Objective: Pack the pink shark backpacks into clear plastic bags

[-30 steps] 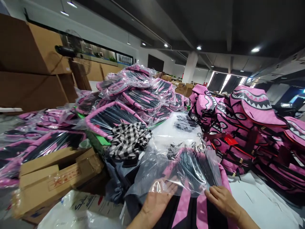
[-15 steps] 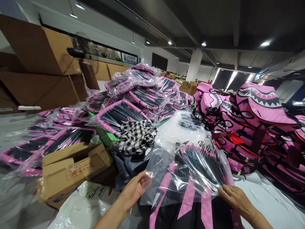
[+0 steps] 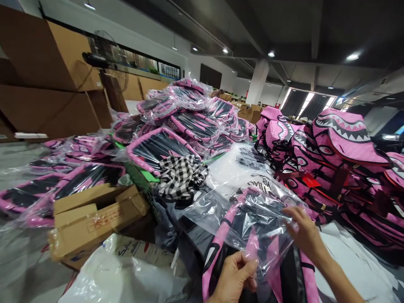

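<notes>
"Close in front of the person, what does the left hand (image 3: pixel 235 277) hold?"

"Film of a clear plastic bag (image 3: pixel 240 223), pinched between thumb and fingers above a pink-and-black backpack (image 3: pixel 206 278)."

"And the right hand (image 3: pixel 304 231)?"

"It is at the bag's right side, fingers spread and slightly bent; whether they grip the film cannot be told."

"Where does the backpack sit?"

"Directly below both hands, its far part under the film, its pink edging bare at the lower left. Just beyond it lies white plastic with black print (image 3: pixel 222 168); loose white paper (image 3: pixel 347 259) is spread to the right."

"What surrounds it?"

"To the left, a crumpled black-and-white checked cloth (image 3: pixel 176 176), an opened carton (image 3: pixel 78 237) with red lettering and, nearest, a white plastic sack (image 3: pixel 126 271). Behind the cloth rises a heap of plastic-wrapped backpacks (image 3: pixel 160 147). On the right, pink bags with shark-tooth prints (image 3: pixel 341 120) stand stacked, a red tag (image 3: pixel 311 180) among them."

"Farther back?"

"Large cardboard boxes (image 3: pixel 41 111) at left, a fan (image 3: pixel 94 60) beside them, and a white column (image 3: pixel 259 80) under a dark ceiling (image 3: pixel 287 29) with lit lamps (image 3: pixel 352 57)."
</notes>
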Demonstrator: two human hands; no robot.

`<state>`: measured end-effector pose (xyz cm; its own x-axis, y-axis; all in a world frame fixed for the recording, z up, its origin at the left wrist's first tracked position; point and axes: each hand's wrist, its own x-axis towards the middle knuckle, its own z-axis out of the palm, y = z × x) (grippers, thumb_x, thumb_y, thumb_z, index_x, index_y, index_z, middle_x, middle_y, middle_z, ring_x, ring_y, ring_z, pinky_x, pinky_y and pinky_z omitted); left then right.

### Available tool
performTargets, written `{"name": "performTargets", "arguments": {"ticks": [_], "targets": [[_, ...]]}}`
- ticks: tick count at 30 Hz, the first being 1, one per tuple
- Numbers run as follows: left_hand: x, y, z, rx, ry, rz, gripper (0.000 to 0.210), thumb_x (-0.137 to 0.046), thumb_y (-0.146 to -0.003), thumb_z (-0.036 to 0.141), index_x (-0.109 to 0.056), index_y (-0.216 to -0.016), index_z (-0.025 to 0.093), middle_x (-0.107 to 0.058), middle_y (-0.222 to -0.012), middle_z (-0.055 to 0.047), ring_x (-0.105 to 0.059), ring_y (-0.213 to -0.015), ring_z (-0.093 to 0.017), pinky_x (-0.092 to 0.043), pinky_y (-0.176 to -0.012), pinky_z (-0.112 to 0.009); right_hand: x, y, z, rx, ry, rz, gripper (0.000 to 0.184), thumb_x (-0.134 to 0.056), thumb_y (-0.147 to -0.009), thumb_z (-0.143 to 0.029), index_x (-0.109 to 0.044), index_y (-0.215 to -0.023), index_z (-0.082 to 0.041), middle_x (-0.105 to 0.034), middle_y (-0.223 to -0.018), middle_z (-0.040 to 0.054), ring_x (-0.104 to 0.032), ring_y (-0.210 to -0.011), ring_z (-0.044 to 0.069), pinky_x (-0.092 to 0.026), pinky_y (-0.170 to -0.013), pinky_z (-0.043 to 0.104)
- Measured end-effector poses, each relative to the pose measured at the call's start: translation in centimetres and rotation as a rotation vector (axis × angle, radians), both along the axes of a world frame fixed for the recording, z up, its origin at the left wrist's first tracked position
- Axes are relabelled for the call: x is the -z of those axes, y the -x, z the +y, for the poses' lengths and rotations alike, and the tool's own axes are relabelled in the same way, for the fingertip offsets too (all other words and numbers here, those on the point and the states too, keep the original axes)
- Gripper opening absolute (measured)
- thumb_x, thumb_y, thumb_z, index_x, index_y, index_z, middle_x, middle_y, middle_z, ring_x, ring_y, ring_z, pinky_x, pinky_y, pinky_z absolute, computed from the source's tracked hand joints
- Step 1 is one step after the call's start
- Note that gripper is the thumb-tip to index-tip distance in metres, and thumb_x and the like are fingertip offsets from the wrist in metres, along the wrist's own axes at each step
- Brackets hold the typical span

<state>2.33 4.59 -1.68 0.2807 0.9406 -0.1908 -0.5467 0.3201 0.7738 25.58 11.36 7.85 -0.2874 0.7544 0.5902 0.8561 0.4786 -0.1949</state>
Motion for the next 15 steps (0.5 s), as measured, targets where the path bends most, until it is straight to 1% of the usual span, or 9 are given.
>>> {"name": "performTargets", "arguments": {"ticks": [1,2,4,6,8,9,11,13,15], "targets": [[-0.2,-0.7,0.0,-0.024,-0.031,0.029,0.067,-0.088,-0.045,0.072,-0.053,-0.063,0.018,-0.052,-0.050,0.005,-0.044,-0.040,-0.007,-0.034,-0.041,-0.021,0.4,2.4,-2.1,-0.099,0.155,0.083,0.027,-0.060,-0.092,-0.040,-0.065,-0.113,-0.024,-0.069,-0.101,0.0079,-0.064,-0.082,0.021,-0.054,-0.073,0.032],[-0.5,-1.2,0.0,-0.056,-0.067,0.057,0.068,-0.086,-0.047,0.074,-0.050,-0.061,0.018,-0.049,-0.050,0.006,-0.041,-0.041,-0.006,-0.030,-0.042,-0.020,1.0,4.5,-4.1,-0.184,0.285,0.143,0.034,-0.068,-0.086,-0.048,-0.066,-0.110,-0.024,-0.069,-0.093,0.0052,-0.063,-0.077,0.020,-0.053,-0.068,0.030],[-1.2,-1.6,0.2,-0.092,-0.143,0.125,0.068,-0.082,-0.053,0.076,-0.045,-0.057,0.019,-0.045,-0.051,0.006,-0.037,-0.045,-0.006,-0.028,-0.044,-0.021,2.5,7.4,-6.9,-0.228,0.477,0.292,0.036,-0.074,-0.079,-0.056,-0.069,-0.089,-0.022,-0.066,-0.077,0.0021,-0.059,-0.068,0.018,-0.048,-0.061,0.028],[-1.5,-1.4,0.6,-0.107,-0.218,0.230,0.072,-0.074,-0.057,0.083,-0.039,-0.053,0.021,-0.039,-0.049,0.006,-0.034,-0.047,-0.007,-0.028,-0.047,-0.022,3.8,8.3,-7.8,-0.223,0.657,0.493,0.043,-0.072,-0.079,-0.061,-0.066,-0.071,-0.019,-0.061,-0.063,0.0002,-0.053,-0.059,0.015,-0.044,-0.056,0.026],[-1.3,-0.7,0.9,-0.118,-0.303,0.366,0.075,-0.062,-0.061,0.091,-0.034,-0.049,0.022,-0.034,-0.046,0.006,-0.032,-0.047,-0.009,-0.027,-0.049,-0.024,4.3,7.3,-7.1,-0.184,0.756,0.711,0.048,-0.071,-0.077,-0.064,-0.065,-0.067,-0.018,-0.059,-0.059,-0.0004,-0.052,-0.056,0.014,-0.043,-0.056,0.026],[-1.0,-0.1,0.9,-0.130,-0.352,0.450,0.075,-0.058,-0.064,0.092,-0.033,-0.048,0.023,-0.033,-0.046,0.005,-0.032,-0.048,-0.010,-0.027,-0.050,-0.025,4.3,6.4,-6.3,-0.148,0.755,0.816,0.048,-0.072,-0.075,-0.065,-0.064,-0.069,-0.018,-0.060,-0.061,0.0001,-0.054,-0.058,0.015,-0.045,-0.057,0.026],[-0.5,1.3,0.3,-0.137,-0.466,0.661,0.071,-0.057,-0.075,0.083,-0.036,-0.047,0.022,-0.037,-0.048,0.003,-0.035,-0.050,-0.012,-0.028,-0.053,-0.027,3.9,4.4,-4.4,-0.065,0.656,0.961,0.048,-0.069,-0.074,-0.068,-0.060,-0.071,-0.020,-0.060,-0.065,0.0016,-0.059,-0.062,0.017,-0.048,-0.059,0.029],[-0.6,2.6,-1.2,-0.126,-0.626,0.896,0.059,-0.062,-0.084,0.066,-0.047,-0.050,0.021,-0.046,-0.052,0.001,-0.042,-0.052,-0.014,-0.030,-0.056,-0.028,3.5,3.0,-2.7,-0.024,0.535,0.982,0.049,-0.055,-0.079,-0.071,-0.048,-0.067,-0.024,-0.053,-0.060,0.0003,-0.056,-0.056,0.018,-0.048,-0.054,0.031],[-1.7,3.4,-2.9,-0.142,-0.867,1.069,0.038,-0.065,-0.089,0.051,-0.065,-0.064,0.022,-0.060,-0.062,-0.003,-0.053,-0.059,-0.019,-0.036,-0.061,-0.030,3.5,2.9,-1.7,-0.028,0.450,0.902,0.047,-0.040,-0.086,-0.069,-0.036,-0.065,-0.027,-0.039,-0.052,-0.0040,-0.045,-0.046,0.015,-0.043,-0.047,0.029]]}}
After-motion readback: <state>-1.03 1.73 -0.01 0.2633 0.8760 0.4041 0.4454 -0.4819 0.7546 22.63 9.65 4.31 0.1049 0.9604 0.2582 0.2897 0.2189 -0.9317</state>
